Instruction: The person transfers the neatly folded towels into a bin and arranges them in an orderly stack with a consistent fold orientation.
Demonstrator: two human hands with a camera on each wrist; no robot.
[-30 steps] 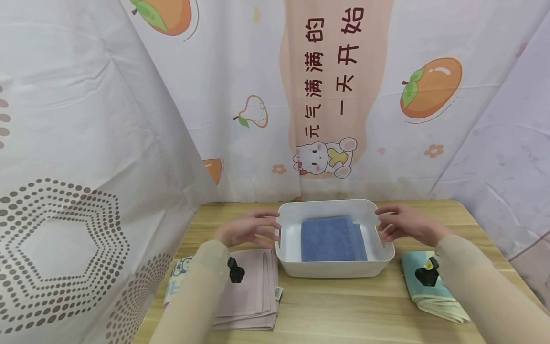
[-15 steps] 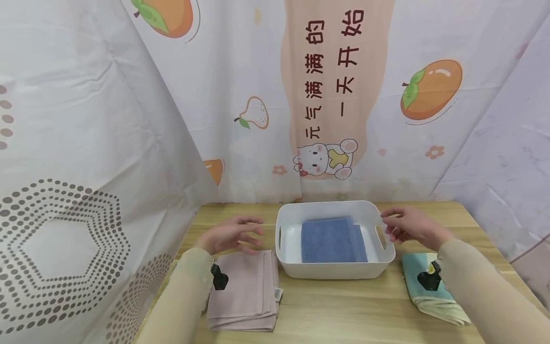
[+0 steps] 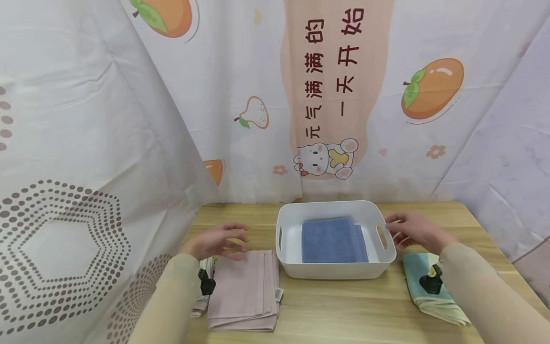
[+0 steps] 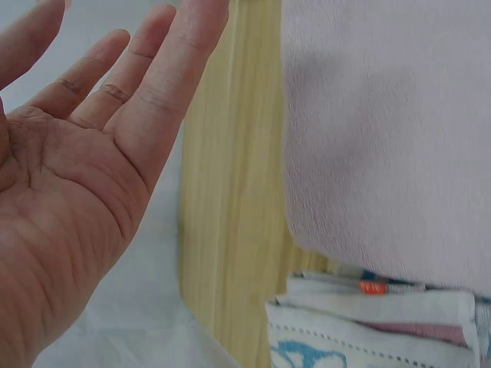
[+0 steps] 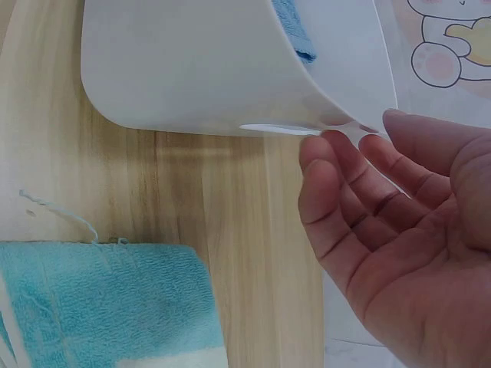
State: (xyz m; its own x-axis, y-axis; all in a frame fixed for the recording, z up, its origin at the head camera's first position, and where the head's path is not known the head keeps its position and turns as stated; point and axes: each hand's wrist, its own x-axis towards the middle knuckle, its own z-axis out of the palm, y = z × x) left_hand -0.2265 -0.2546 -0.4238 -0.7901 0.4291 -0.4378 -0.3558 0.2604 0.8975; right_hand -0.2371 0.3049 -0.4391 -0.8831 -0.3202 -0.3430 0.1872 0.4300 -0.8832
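Observation:
In the head view a white plastic basket with side handle holes holds a folded blue towel. My right hand is beside the basket's right wall, fingers loosely bent. In the right wrist view its fingertips are right at the basket's rim, near the handle hole. My left hand hovers apart from the basket, by the far-left corner of a folded pale pink towel. Its palm shows in the left wrist view, with extended fingers and nothing held.
A folded teal and cream towel lies right of the basket, partly behind my right forearm. Left of the pink towel, a patterned folded towel is mostly hidden by my left arm. A printed curtain hangs behind the wooden table.
My left hand has moved away from the basket's left handle, leftward and slightly nearer. The right hand has drawn a little outward from the right handle. The basket has stayed in place.

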